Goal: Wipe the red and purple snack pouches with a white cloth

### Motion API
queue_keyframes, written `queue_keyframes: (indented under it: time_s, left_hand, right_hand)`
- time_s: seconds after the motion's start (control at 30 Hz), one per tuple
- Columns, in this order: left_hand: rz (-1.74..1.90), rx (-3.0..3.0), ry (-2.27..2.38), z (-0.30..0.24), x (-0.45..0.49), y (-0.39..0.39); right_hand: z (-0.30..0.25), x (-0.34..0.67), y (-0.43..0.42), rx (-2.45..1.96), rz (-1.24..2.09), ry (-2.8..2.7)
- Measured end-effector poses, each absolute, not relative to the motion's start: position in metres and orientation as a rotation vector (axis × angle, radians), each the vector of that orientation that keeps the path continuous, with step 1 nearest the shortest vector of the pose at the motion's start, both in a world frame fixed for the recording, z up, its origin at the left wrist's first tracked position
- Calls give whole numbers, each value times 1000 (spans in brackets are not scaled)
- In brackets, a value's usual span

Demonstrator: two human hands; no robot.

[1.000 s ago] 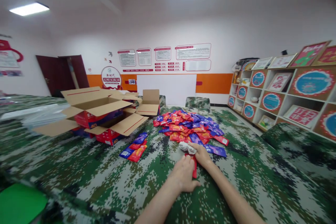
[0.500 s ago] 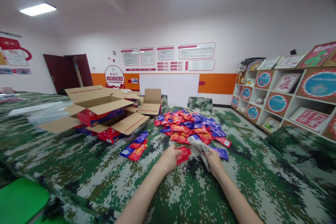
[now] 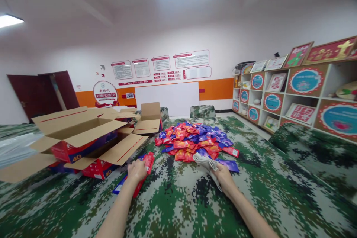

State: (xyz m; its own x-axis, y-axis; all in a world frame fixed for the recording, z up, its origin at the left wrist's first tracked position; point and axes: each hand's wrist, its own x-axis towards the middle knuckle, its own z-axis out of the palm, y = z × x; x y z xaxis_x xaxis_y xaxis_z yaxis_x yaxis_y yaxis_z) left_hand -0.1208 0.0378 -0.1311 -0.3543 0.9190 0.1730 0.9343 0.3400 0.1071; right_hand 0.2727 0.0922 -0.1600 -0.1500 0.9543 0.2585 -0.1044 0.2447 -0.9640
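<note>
My left hand is closed on a red packet, over a small group of red and blue packets lying left of the pile. The hand hides most of that group. Folded pale grey cloth is gripped in my right hand, in front of the big pile of red and purple packets. Close to the right hand's fingers lies a purple packet, flat on the table.
Open cardboard boxes with spread flaps stand stacked on the left. Clear plastic wrapping lies beyond them. A camouflage cloth covers the table. Chairs are at its far side, and a shelf unit runs along the right.
My left hand has carried the red packet left, from in front of the pile to the small group. The right hand still holds the cloth. The view has turned right.
</note>
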Motion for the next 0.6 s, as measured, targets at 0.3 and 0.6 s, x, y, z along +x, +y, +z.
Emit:
queue_keyframes:
  time_s: [0.3,0.6]
  left_hand:
    - [-263,-1836,-2235,-130,-81,81]
    - [-372,-2019,-2356,-148,-42,166]
  right_hand:
    - [-161,273,95,-869,1207,-1336]
    - [-160,274,98,-850,1212,-1402]
